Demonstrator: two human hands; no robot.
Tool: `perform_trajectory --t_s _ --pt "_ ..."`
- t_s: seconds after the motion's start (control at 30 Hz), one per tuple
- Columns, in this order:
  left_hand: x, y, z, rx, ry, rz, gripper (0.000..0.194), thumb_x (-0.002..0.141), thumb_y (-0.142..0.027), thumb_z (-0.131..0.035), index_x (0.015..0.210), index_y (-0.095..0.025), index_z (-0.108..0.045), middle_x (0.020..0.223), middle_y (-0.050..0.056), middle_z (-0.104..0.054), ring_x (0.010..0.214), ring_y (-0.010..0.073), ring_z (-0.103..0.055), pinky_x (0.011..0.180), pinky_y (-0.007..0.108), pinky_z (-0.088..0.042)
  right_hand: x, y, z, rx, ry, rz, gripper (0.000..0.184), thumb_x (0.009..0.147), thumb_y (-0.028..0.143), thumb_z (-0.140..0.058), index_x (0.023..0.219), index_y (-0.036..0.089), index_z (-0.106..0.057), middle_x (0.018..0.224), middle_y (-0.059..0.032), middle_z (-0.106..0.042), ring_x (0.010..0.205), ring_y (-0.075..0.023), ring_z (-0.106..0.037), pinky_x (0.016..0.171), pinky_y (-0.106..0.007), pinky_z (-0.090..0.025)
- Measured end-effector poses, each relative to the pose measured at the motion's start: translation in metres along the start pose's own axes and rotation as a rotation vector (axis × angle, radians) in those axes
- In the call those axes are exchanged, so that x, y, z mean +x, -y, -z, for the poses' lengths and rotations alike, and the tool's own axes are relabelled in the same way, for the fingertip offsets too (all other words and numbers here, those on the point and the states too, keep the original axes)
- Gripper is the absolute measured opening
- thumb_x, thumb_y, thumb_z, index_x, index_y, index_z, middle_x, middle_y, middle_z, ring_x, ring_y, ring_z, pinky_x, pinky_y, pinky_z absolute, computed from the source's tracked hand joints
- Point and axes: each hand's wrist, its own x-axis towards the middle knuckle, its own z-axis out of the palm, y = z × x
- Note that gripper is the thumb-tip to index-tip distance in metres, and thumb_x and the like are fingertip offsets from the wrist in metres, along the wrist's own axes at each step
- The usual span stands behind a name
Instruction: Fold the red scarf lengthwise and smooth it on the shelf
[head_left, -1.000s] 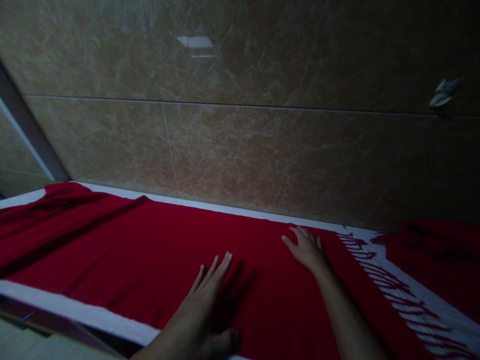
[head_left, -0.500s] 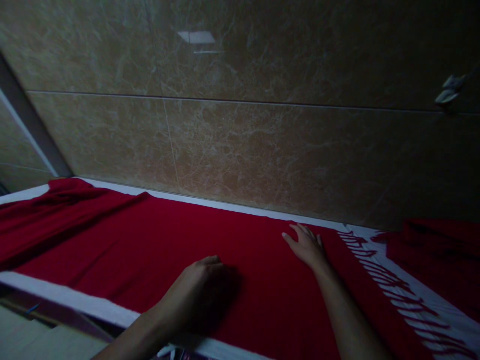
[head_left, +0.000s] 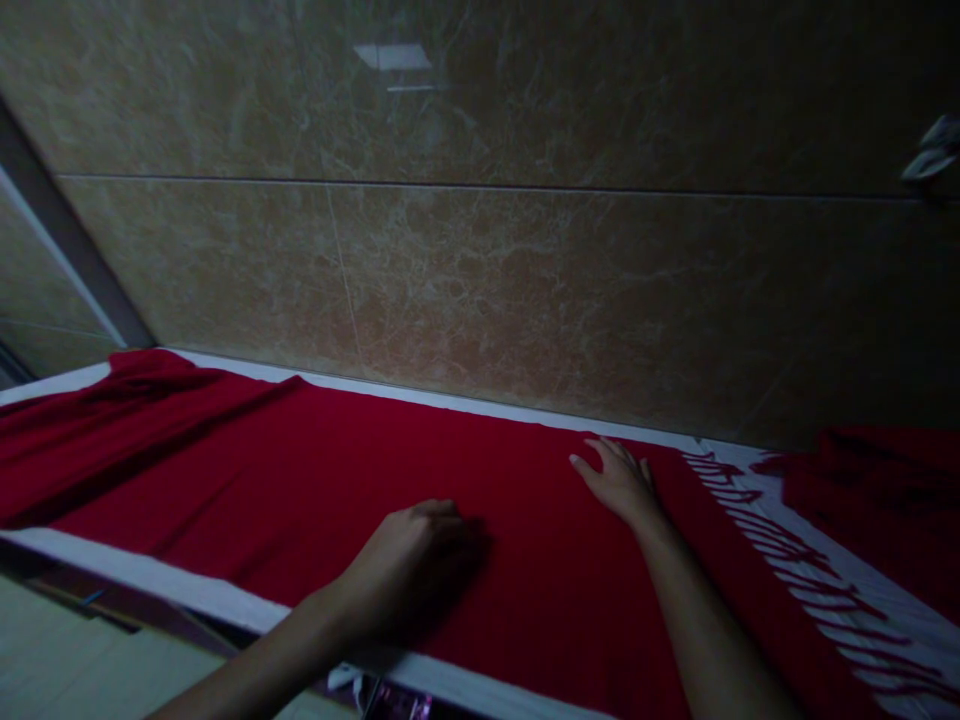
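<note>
A large red fringed cloth (head_left: pixel 225 470) lies spread on a white surface (head_left: pixel 150 570), and its fringe (head_left: pixel 802 570) runs along the right end. My left hand (head_left: pixel 412 570) rests palm-down on the cloth near its front edge, with fingers curled down into shadow. Whether they pinch any cloth is hidden. My right hand (head_left: pixel 619 485) lies flat on the cloth near the far edge, fingers apart, just left of the fringe. Rumpled folds (head_left: pixel 127 400) bunch at the far left end.
A marble-look tile wall (head_left: pixel 480 270) rises behind the cloth. More red fabric (head_left: pixel 870 480) lies heaped beyond the fringe at right. A metal wall fitting (head_left: pixel 930 150) shows top right. A pale floor (head_left: pixel 67 650) lies below the front edge.
My left hand has gone from flat with spread fingers to curled, and it sits further up the cloth. My right hand stays in place. The view has tilted slightly.
</note>
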Motion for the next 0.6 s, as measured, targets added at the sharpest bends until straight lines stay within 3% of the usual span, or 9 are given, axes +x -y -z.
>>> perform_trajectory --t_s 0.17,0.3,0.43,0.6 --pt "0.002 -0.002 -0.008 0.216 0.011 0.047 0.032 0.110 -0.029 -0.039 0.102 -0.019 -0.069 0.099 0.009 -0.068 0.084 0.0209 -0.061 0.080 0.032 -0.053 -0.001 0.001 0.001 -0.002 -0.003 -0.005 0.054 0.105 0.048 -0.045 0.152 0.022 -0.055 0.165 -0.0120 -0.044 0.154 -0.0297 -0.035 0.126 -0.060 -0.022" --pt "0.003 -0.005 -0.007 0.254 0.020 0.031 0.031 0.111 -0.028 -0.034 0.097 -0.018 -0.060 0.098 0.009 -0.064 0.079 0.0203 -0.055 0.074 0.033 -0.049 -0.001 0.002 0.003 -0.003 0.003 -0.008 0.054 0.105 0.048 -0.046 0.152 0.022 -0.055 0.165 -0.0121 -0.044 0.154 -0.0299 -0.036 0.126 -0.060 -0.021" --pt "-0.003 0.000 -0.005 0.003 -0.034 0.099 0.031 0.111 -0.035 -0.031 0.094 -0.021 -0.052 0.095 0.006 -0.060 0.075 0.0175 -0.052 0.071 0.031 -0.046 0.000 0.002 0.004 -0.001 -0.001 -0.007 0.054 0.105 0.048 -0.046 0.151 0.022 -0.056 0.164 -0.0124 -0.045 0.153 -0.0312 -0.037 0.126 -0.061 -0.021" --pt "-0.014 0.003 0.002 -0.370 -0.092 0.188 0.035 0.111 -0.049 -0.035 0.096 -0.022 -0.050 0.093 0.004 -0.059 0.081 0.0175 -0.054 0.079 0.030 -0.049 0.001 0.001 0.002 -0.001 -0.016 -0.001 0.054 0.104 0.048 -0.046 0.150 0.022 -0.057 0.163 -0.0126 -0.046 0.151 -0.0323 -0.040 0.125 -0.061 -0.024"
